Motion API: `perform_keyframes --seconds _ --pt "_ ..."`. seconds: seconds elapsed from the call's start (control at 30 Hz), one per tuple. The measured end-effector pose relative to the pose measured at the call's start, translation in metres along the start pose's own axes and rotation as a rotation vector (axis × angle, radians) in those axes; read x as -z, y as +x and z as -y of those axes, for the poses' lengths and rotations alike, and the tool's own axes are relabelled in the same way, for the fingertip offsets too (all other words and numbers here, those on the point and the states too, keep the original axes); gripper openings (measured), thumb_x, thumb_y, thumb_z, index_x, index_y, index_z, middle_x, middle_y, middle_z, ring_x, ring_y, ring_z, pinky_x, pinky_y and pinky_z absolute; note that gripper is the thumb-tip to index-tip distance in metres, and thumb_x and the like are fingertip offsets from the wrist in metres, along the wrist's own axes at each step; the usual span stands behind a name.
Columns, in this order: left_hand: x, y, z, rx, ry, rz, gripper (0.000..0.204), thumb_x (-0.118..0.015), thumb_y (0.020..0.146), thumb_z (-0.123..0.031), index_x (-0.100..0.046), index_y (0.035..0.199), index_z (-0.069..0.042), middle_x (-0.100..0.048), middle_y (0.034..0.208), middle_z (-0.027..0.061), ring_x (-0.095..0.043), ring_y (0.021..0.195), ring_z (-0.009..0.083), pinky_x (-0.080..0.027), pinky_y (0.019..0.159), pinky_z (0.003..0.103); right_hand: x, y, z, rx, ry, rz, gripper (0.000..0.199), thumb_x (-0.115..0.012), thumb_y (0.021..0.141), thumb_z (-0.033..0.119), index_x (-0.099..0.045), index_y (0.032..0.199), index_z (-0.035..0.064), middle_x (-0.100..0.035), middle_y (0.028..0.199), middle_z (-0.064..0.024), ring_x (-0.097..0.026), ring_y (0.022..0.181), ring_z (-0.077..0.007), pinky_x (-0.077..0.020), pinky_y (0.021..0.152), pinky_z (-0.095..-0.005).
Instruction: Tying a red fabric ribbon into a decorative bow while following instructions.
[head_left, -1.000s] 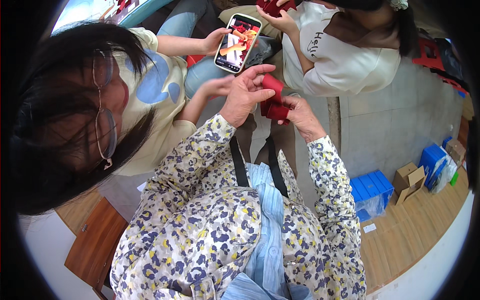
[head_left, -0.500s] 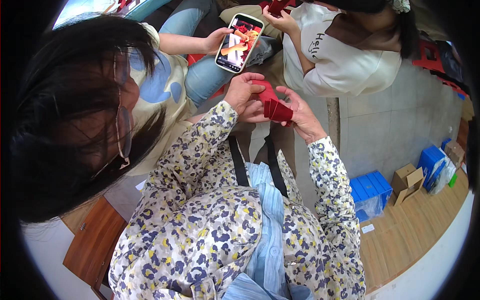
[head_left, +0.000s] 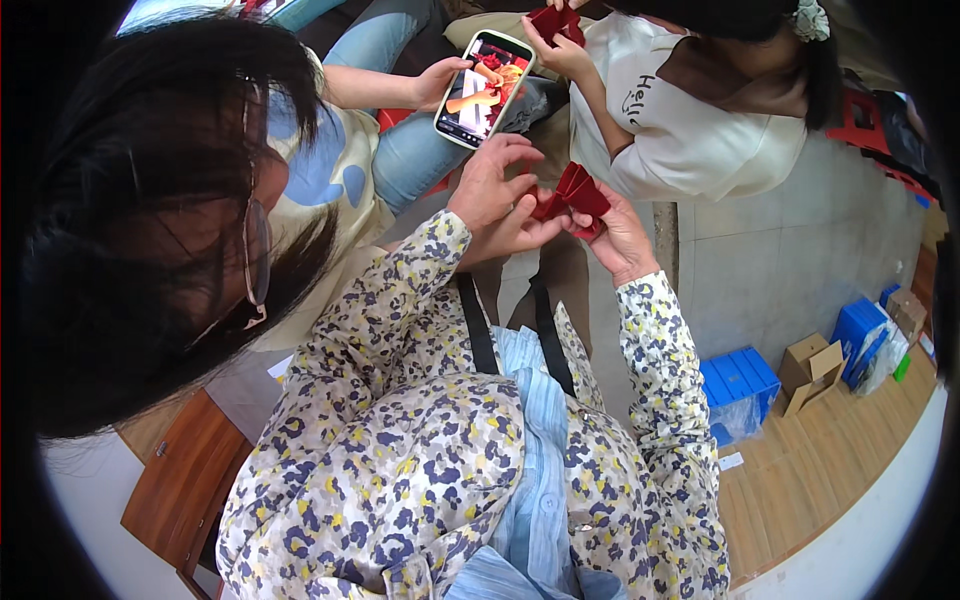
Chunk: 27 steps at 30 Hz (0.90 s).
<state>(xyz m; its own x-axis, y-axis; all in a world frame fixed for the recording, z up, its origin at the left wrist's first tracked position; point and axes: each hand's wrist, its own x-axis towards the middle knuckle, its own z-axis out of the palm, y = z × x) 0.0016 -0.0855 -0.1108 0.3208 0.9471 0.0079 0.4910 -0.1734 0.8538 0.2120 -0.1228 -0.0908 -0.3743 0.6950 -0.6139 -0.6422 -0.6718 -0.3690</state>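
Observation:
A folded red piece with stiff pleats point(head_left: 582, 192), perhaps paper, fans upward in front of me. My right hand point(head_left: 622, 240) pinches it from the right, thumb and fingers closed on its lower edge. To the left of it, my left hand point(head_left: 488, 188) has its fingers curved and apart, near the piece's left end but without a visible grip. Under my left hand, another person's hand point(head_left: 520, 232) comes in from the left and its fingertips reach the red piece. Where those fingers meet it is partly hidden.
Close on the left, a person in glasses holds up a phone point(head_left: 484, 88) just beyond my hands. Across from me, a person in a white top point(head_left: 690, 130) handles another red piece point(head_left: 556, 22). Blue bins point(head_left: 740, 385) and an open carton point(head_left: 810, 370) stand at the right.
The red piece has turned, its pleated end now pointing up instead of down. My left fingers have come off it. The other person's hand now shows more, touching the piece.

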Motion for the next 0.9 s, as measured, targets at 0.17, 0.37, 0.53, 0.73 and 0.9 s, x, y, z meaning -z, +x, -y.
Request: perform_keyframes --seconds 0.17,0.37,0.53,0.73,0.9 --pt "0.001 0.001 -0.001 0.253 -0.587 0.119 0.021 -0.062 0.084 -0.016 -0.062 0.096 0.002 -0.063 0.087 0.0077 -0.059 0.082 0.0140 -0.046 0.075 0.026 -0.008 0.000 0.005 -0.069 0.061 0.003 0.030 -0.053 0.086 0.001 -0.051 0.116 -0.0002 -0.061 0.090 -0.0058 -0.054 0.062 -0.0083 -0.0532 0.068 -0.0307" --pt "0.000 -0.007 -0.006 0.431 -0.890 0.398 0.024 -0.054 0.092 -0.018 -0.063 0.094 0.005 -0.064 0.084 0.0022 -0.053 0.078 0.0044 -0.044 0.072 0.021 -0.013 0.000 0.004 -0.121 0.103 0.011 0.026 -0.052 0.086 0.002 -0.050 0.113 0.0016 -0.060 0.087 -0.0056 -0.053 0.058 -0.0081 -0.0535 0.066 -0.0315" --pt "0.009 -0.012 -0.016 0.612 -1.111 0.461 0.020 -0.055 0.091 -0.016 -0.065 0.096 0.001 -0.064 0.083 0.0003 -0.055 0.077 0.0055 -0.044 0.073 0.021 -0.016 -0.004 0.005 -0.143 0.001 -0.006 0.023 -0.051 0.087 0.003 -0.052 0.109 0.0061 -0.060 0.084 -0.0038 -0.051 0.056 -0.0072 -0.0519 0.063 -0.0286" --pt "0.018 -0.018 -0.012 0.605 -1.051 0.470 0.017 -0.054 0.089 -0.012 -0.065 0.095 0.000 -0.063 0.082 -0.0007 -0.056 0.078 0.0060 -0.044 0.073 0.020 -0.026 -0.005 0.006 -0.172 -0.220 0.064 0.020 -0.052 0.087 0.004 -0.054 0.106 0.0089 -0.061 0.084 -0.0004 -0.050 0.056 -0.0054 -0.0473 0.058 -0.0232" --pt "0.016 -0.023 -0.007 0.592 -1.004 0.461 0.017 -0.054 0.088 -0.011 -0.066 0.093 0.001 -0.065 0.084 0.0008 -0.056 0.078 0.0064 -0.043 0.072 0.020 -0.025 -0.002 0.004 -0.130 -0.257 0.016 0.024 -0.054 0.087 0.006 -0.055 0.110 0.0079 -0.062 0.091 -0.0013 -0.057 0.069 -0.0078 -0.0467 0.059 -0.0234"
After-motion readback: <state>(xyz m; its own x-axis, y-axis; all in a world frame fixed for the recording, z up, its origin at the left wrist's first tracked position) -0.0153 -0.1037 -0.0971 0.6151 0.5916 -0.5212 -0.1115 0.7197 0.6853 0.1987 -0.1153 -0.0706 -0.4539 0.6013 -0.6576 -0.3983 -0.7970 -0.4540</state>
